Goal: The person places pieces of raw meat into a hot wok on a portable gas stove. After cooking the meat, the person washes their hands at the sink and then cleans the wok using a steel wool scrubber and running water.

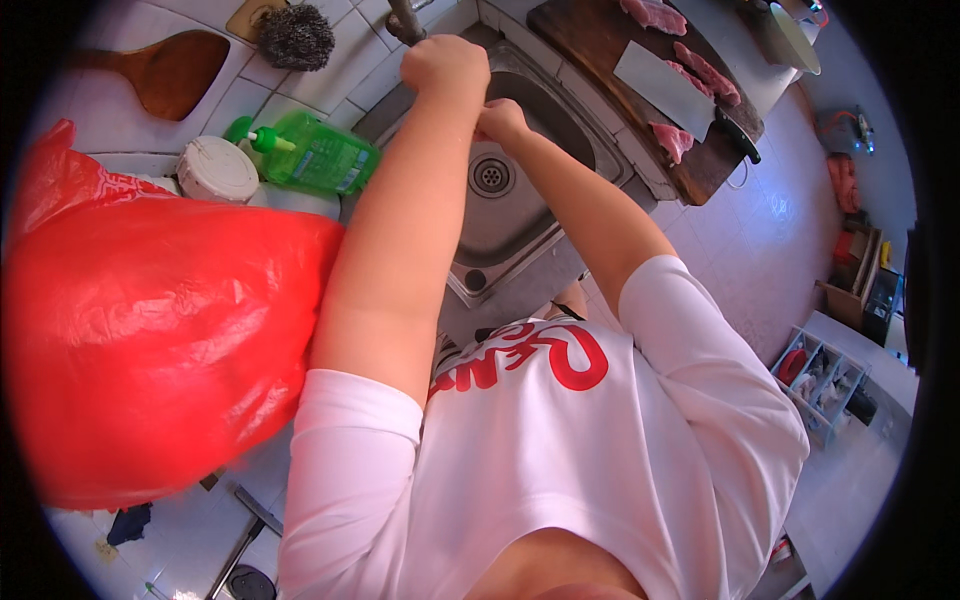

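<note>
My left hand is curled beside the dark faucet pipe, at the far end of a stainless steel sink. Its fingers face away from the camera, so whether they grip the faucet is hidden. Just below it, my right hand is bent over the basin, its fingertips partly behind my left wrist. What lies between those fingers does not show. The round drain strainer is visible under my forearms. No water can be made out.
Right of the sink, a wooden cutting board carries raw meat and a cleaver. At left are a green pump bottle, a white-lidded tub, a bulging red plastic bag, a wire scrubber and a wooden spatula.
</note>
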Motion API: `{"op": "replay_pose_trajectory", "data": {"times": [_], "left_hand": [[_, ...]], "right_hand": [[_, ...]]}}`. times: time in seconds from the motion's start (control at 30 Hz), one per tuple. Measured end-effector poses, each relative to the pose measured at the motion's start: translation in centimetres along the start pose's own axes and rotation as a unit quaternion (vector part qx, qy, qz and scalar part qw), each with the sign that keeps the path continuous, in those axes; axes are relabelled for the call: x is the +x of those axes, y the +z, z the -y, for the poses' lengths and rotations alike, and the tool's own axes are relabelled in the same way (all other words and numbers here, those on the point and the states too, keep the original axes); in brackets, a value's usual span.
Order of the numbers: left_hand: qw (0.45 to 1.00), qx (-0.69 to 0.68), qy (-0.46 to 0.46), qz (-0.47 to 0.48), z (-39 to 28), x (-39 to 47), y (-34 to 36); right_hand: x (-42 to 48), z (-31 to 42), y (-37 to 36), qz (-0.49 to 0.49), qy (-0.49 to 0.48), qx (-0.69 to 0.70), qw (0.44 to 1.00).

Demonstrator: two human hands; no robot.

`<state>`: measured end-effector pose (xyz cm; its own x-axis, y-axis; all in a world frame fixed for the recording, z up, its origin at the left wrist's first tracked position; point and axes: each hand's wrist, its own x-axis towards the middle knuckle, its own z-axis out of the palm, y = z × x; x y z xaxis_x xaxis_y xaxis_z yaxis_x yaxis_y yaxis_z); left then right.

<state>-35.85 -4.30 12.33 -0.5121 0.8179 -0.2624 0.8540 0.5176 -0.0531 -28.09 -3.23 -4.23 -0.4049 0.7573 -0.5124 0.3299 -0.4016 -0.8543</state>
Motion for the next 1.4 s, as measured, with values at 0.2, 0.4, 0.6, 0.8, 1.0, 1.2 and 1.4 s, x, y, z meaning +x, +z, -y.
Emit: {"op": "replay_pose_trajectory", "data": {"times": [0.2, 0.4, 0.6, 0.8, 1.0, 1.2, 1.4], "left_hand": [[0.989, -0.081, -0.1, 0.076, 0.6, 0.9, -0.9], [0.971, -0.178, -0.096, 0.125, 1.4, 2.3, 0.3], [0.909, -0.366, -0.082, 0.179, 1.8, 1.1, 0.2], [0.62, -0.706, -0.308, 0.15, 5.8, 2.7, 17.9], [-0.014, -0.928, -0.084, 0.361, 2.6, 3.2, 28.6], [0.081, -0.949, 0.0, 0.305, 0.8, 3.1, 28.3], [0.072, -0.961, -0.011, 0.266, 2.0, 1.5, 28.8]], "right_hand": [[0.6, -0.1, 0.4, 0.043, 0.01, 0.032, 0.998], [0.5, -0.4, 0.5, 0.041, -0.002, 0.036, 0.998], [0.6, -0.8, 0.1, 0.025, 0.007, 0.066, 0.998], [-0.1, -0.9, -0.7, 0.017, -0.03, 0.03, 0.999], [-2.9, -2.3, -1.3, 0.017, -0.068, 0.001, 0.998], [-4.5, -4.9, -1.5, 0.019, -0.063, 0.004, 0.998], [-5.0, -6.7, -1.2, 0.029, -0.193, -0.105, 0.975]]}}
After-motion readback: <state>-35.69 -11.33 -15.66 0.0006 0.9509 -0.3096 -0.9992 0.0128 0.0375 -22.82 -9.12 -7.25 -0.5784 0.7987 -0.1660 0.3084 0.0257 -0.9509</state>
